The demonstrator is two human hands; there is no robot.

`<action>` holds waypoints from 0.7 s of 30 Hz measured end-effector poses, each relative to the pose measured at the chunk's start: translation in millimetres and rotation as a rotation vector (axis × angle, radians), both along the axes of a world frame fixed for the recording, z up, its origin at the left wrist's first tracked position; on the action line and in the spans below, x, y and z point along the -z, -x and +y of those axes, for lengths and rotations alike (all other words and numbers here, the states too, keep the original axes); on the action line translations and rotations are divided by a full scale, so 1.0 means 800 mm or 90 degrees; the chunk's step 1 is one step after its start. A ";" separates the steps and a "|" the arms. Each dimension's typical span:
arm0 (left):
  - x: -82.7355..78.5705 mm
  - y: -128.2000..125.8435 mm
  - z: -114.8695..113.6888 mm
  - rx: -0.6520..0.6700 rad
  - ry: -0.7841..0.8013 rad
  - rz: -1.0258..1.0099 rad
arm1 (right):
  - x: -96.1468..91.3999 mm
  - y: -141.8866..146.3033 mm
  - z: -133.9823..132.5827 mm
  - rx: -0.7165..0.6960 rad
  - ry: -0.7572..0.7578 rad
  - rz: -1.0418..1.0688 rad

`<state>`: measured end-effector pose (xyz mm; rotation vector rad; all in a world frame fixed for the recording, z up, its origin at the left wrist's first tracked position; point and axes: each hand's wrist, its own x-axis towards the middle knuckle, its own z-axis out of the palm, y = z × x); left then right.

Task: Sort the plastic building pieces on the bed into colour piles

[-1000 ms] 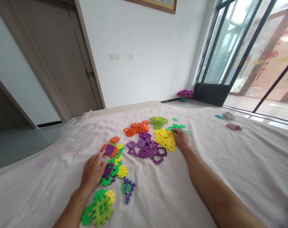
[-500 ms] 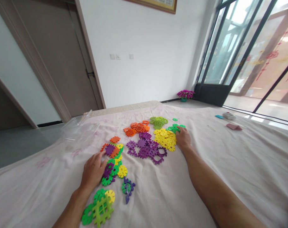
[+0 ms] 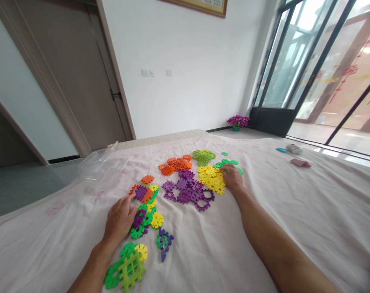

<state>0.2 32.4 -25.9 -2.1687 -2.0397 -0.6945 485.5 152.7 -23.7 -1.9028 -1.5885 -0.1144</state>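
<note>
Flat plastic snowflake pieces lie sorted by colour on a pale pink cloth point(image 3: 264, 228). There is an orange pile point(image 3: 175, 164), a light green pile point(image 3: 203, 156), a yellow pile point(image 3: 211, 179), a purple pile point(image 3: 187, 191) and a few dark green pieces point(image 3: 226, 162). My right hand point(image 3: 233, 178) reaches to the right edge of the yellow pile. Its fingers are bent together, with the tips where yellow meets green. My left hand point(image 3: 119, 221) rests flat beside a mixed pile point(image 3: 146, 203), its fingers touching purple and green pieces. A joined green and yellow grid point(image 3: 130, 266) lies near my left wrist.
A clear plastic bag point(image 3: 99, 165) lies at the cloth's far left edge. A dark red object point(image 3: 300, 162), a white object point(image 3: 294, 148) and a blue one point(image 3: 281, 149) sit far right. Beyond are a brown door point(image 3: 81, 81), a flower pot point(image 3: 238, 121) and glass doors point(image 3: 325, 73).
My right hand moved up to the dark green pieces half a second ago and has come back to the yellow pile's edge. My left hand has stayed in place.
</note>
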 end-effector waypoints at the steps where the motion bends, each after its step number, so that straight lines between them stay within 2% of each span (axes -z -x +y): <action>1: 0.000 0.000 0.000 0.000 -0.001 0.001 | 0.000 0.000 0.000 0.004 0.010 -0.005; 21: -0.001 0.001 0.000 0.000 -0.008 0.006 | 0.007 -0.004 0.007 -0.012 0.033 -0.033</action>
